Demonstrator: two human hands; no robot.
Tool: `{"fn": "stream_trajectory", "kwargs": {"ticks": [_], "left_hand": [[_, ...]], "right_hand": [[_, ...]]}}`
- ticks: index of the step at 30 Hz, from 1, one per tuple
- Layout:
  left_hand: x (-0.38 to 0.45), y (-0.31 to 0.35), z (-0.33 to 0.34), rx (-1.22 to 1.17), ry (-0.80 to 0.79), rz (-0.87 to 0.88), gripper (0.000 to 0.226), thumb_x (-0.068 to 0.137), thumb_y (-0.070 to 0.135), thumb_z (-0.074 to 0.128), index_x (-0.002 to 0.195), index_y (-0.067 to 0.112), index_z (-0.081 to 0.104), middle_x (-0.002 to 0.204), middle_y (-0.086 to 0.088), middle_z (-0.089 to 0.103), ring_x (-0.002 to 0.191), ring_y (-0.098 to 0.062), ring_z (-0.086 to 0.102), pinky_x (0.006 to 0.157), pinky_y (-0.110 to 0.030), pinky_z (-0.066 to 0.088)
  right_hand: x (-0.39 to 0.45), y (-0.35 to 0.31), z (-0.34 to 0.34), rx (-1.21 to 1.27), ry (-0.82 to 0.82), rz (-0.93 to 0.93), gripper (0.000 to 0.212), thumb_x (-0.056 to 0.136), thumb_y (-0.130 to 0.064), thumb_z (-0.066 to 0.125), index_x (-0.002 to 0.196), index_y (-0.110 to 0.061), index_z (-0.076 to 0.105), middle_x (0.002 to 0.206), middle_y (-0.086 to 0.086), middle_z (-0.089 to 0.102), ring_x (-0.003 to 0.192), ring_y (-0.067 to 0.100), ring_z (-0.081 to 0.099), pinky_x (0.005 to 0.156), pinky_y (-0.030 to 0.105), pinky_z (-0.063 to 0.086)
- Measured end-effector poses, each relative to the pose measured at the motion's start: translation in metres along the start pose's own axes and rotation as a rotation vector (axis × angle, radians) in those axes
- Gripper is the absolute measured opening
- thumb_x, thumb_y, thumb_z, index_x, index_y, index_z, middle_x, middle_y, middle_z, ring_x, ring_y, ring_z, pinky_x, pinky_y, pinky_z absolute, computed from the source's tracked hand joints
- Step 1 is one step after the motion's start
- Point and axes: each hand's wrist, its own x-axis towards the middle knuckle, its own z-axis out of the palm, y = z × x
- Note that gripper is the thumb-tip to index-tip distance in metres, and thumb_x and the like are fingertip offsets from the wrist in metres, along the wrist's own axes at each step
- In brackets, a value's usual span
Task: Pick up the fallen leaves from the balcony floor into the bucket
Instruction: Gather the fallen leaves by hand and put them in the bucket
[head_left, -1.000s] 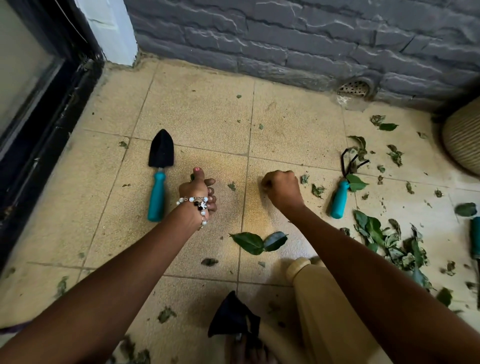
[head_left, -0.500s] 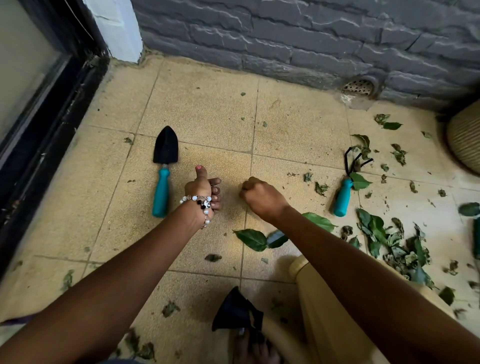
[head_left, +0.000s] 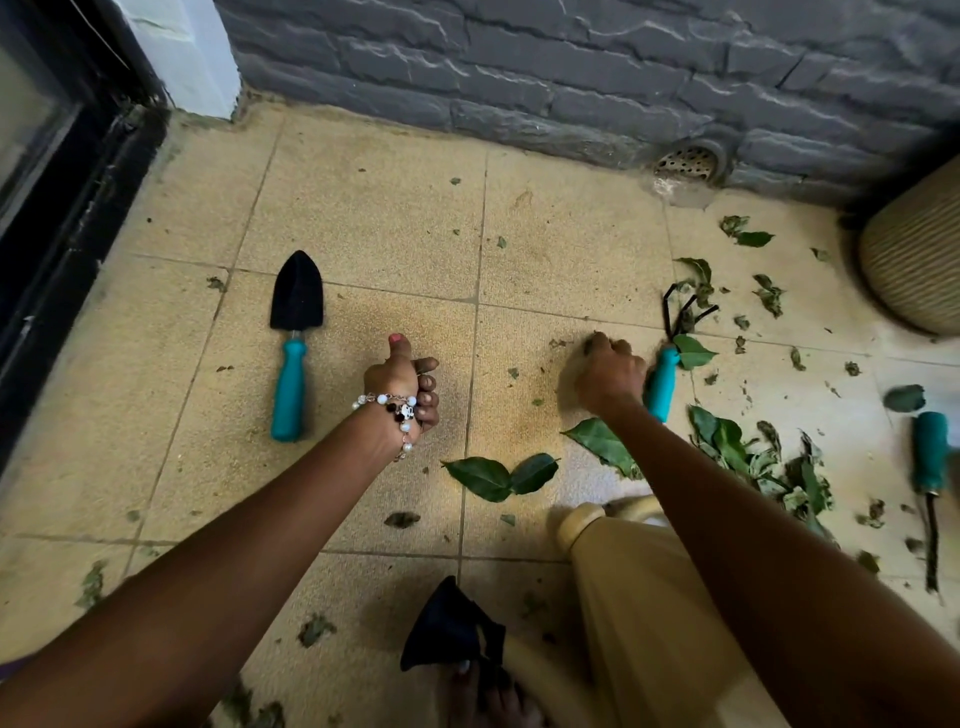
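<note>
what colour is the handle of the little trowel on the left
Teal, with a black blade; the trowel shows clearly in the head view.

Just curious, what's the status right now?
Left hand fisted. Right hand fisted at floor. Green fallen leaves still down. Teal-handled hand rake alongside.

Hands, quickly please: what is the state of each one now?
Left hand: fingers curled shut, thumb up; whether it holds anything cannot be told.
Right hand: curled into a fist low over the floor; contents cannot be told.
</note>
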Motion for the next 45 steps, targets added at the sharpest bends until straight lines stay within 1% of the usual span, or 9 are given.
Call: {"fn": "stream_trajectory", "kwargs": {"ticks": [4, 11, 18, 23, 28, 34, 40, 43, 45], "left_hand": [[0.001, -0.003, 0.0, 0.006, 0.0, 0.003, 0.057, 0.097, 0.06, 0.036, 0.075, 0.011, 0.056, 0.053, 0.003, 0.039, 0.028, -0.005, 0.028, 0.035, -0.008, 0.02], [0.0, -0.004, 0.001, 0.042, 0.011, 0.004, 0.057, 0.096, 0.061, 0.037, 0.073, 0.012, 0.057, 0.048, 0.005, 0.041, 0.029, -0.005, 0.029, 0.037, -0.009, 0.021], [-0.007, -0.007, 0.004, 0.084, 0.008, 0.022, 0.057, 0.097, 0.059, 0.037, 0.073, 0.011, 0.058, 0.052, 0.003, 0.042, 0.03, -0.006, 0.029, 0.037, -0.009, 0.022], [-0.014, -0.014, 0.009, 0.138, -0.038, 0.006, 0.06, 0.097, 0.059, 0.037, 0.073, 0.009, 0.058, 0.054, 0.001, 0.045, 0.032, -0.007, 0.031, 0.036, -0.01, 0.022], [-0.024, -0.017, 0.025, 0.186, -0.133, -0.021, 0.068, 0.096, 0.063, 0.032, 0.083, 0.004, 0.062, 0.057, -0.011, 0.064, 0.032, -0.008, 0.034, 0.036, -0.011, 0.025], [-0.037, -0.021, 0.053, 0.007, -0.156, -0.05, 0.06, 0.097, 0.063, 0.027, 0.067, 0.016, 0.05, 0.043, 0.003, 0.045, 0.033, -0.009, 0.037, 0.037, -0.011, 0.026], [-0.048, -0.022, 0.078, 0.052, -0.148, -0.073, 0.056, 0.097, 0.06, 0.035, 0.096, 0.012, 0.062, 0.072, -0.007, 0.061, 0.058, -0.018, 0.056, 0.053, -0.022, 0.046], [-0.071, -0.014, 0.097, 0.111, -0.179, -0.042, 0.048, 0.1, 0.052, 0.037, 0.08, 0.012, 0.054, 0.053, -0.006, 0.047, 0.033, -0.012, 0.038, 0.036, -0.011, 0.031], [-0.088, -0.007, 0.11, 0.129, -0.204, 0.011, 0.038, 0.102, 0.042, 0.041, 0.079, 0.014, 0.051, 0.051, -0.004, 0.046, 0.029, -0.01, 0.034, 0.035, -0.009, 0.028]], "right_hand": [[-0.004, -0.019, 0.008, 0.025, -0.026, -0.079, 0.063, 0.087, -0.016, 0.061, 0.142, -0.009, 0.03, 0.142, 0.023, 0.033, 0.133, 0.044, 0.029, 0.112, 0.051, 0.029], [-0.032, -0.054, 0.027, -0.135, 0.003, -0.372, 0.043, 0.098, -0.021, 0.046, 0.135, -0.002, 0.04, 0.138, 0.022, 0.039, 0.129, 0.04, 0.039, 0.112, 0.047, 0.033], [-0.052, -0.054, 0.01, -0.304, 0.057, -0.59, 0.025, 0.097, 0.001, 0.045, 0.115, 0.003, 0.062, 0.107, 0.018, 0.064, 0.1, 0.029, 0.062, 0.082, 0.033, 0.053], [-0.033, -0.05, -0.011, 0.302, -0.043, -0.352, 0.013, 0.085, -0.002, 0.069, 0.097, -0.002, 0.074, 0.094, 0.004, 0.073, 0.074, 0.013, 0.066, 0.072, 0.02, 0.054], [-0.049, -0.066, -0.044, 1.096, -0.327, -0.154, 0.01, 0.078, 0.009, 0.071, 0.088, 0.006, 0.071, 0.084, 0.016, 0.071, 0.073, 0.026, 0.069, 0.069, 0.034, 0.061], [-0.081, -0.068, -0.048, 0.523, -0.05, -0.54, 0.024, 0.089, 0.0, 0.06, 0.104, -0.01, 0.076, 0.096, 0.009, 0.075, 0.084, 0.018, 0.069, 0.078, 0.032, 0.055], [-0.086, -0.04, -0.075, 0.029, -0.243, -0.738, 0.039, 0.089, -0.005, 0.049, 0.125, -0.013, 0.061, 0.125, 0.013, 0.062, 0.124, 0.033, 0.051, 0.099, 0.046, 0.041], [-0.092, -0.015, -0.104, 0.211, -0.284, -0.762, 0.046, 0.09, -0.002, 0.038, 0.132, -0.013, 0.052, 0.135, 0.005, 0.052, 0.131, 0.024, 0.044, 0.108, 0.052, 0.034], [-0.101, -0.005, -0.131, 0.478, -0.306, -0.738, 0.039, 0.093, 0.01, 0.037, 0.128, 0.002, 0.053, 0.121, 0.0, 0.048, 0.122, 0.012, 0.047, 0.107, 0.025, 0.04]]}}
